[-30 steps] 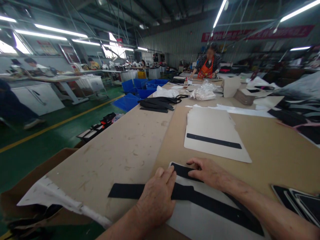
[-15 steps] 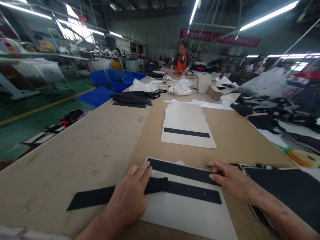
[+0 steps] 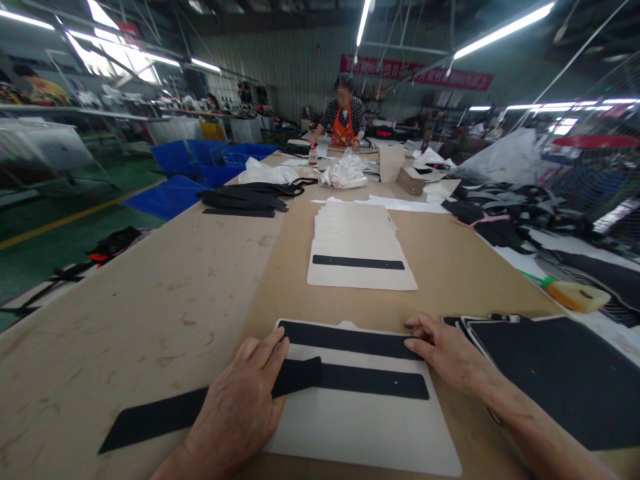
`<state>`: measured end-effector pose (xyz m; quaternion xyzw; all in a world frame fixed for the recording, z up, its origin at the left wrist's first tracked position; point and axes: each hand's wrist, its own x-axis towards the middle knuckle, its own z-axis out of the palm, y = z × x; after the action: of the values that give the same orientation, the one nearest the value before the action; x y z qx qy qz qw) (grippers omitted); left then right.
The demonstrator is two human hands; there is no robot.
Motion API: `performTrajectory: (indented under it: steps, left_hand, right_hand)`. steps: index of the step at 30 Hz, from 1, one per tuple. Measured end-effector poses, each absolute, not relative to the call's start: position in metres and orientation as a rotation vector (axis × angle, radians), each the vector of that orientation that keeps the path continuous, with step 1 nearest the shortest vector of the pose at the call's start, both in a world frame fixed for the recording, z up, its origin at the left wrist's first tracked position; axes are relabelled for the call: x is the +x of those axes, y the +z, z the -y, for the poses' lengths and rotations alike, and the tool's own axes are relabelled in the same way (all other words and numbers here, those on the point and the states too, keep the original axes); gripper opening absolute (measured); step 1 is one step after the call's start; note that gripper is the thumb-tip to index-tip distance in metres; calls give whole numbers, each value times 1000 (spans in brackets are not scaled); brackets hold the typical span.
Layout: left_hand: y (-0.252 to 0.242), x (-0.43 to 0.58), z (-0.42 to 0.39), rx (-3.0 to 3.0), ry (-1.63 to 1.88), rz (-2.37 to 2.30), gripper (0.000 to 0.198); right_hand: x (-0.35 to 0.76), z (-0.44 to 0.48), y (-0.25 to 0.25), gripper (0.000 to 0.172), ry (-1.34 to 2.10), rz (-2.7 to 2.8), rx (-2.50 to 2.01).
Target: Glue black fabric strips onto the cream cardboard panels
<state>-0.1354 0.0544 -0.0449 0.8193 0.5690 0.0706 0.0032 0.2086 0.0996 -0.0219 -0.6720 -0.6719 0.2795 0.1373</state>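
Note:
A pale board [image 3: 360, 433] lies flat on the table before me. Along its top edge runs a black strip [image 3: 350, 338], and a second black strip [image 3: 375, 381] with a small pale spot crosses the board below it. The fingers of my left hand [image 3: 245, 390] are closed together on the left end of the upper strip. A loose black strip [image 3: 155, 417] passes beneath that hand, slanting from the table onto the board. My right hand [image 3: 445, 353] is closed at the upper strip's right end, thumb on it and fingers curled at the board's edge.
Ahead lies a stack of pale boards [image 3: 355, 233] with a black strip [image 3: 357, 262] on top. Dark panels [image 3: 560, 373] are piled at right, near a yellowish bottle [image 3: 575, 293]. Black straps [image 3: 245, 199] lie far left. A person in an orange apron [image 3: 345, 123] works beyond.
The view has shifted slightly right. My right thumb has come onto the right end of the upper strip. My left hand keeps its place on the left end.

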Motion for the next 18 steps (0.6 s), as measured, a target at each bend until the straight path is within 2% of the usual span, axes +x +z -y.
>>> performTrajectory:
  steps: [8,13,15,18]
  left_hand:
    - [-42,-135,-54,2568,192,-1791,65]
    - [-44,-135,-53,2535,171,-1811,66]
    - [-41,-134,-53,2519,150,-1822,68]
    - [-31,-126,-56,2548,56,-1812,71]
  right_hand:
    - [205,-100,-25,17,735,1984,-1981]
    - [200,-99,-24,13,357,2217,-1977]
    - [192,-95,-22,17,209,2370,-1925]
    - [170,-84,-13,39,52,2631,-1867]
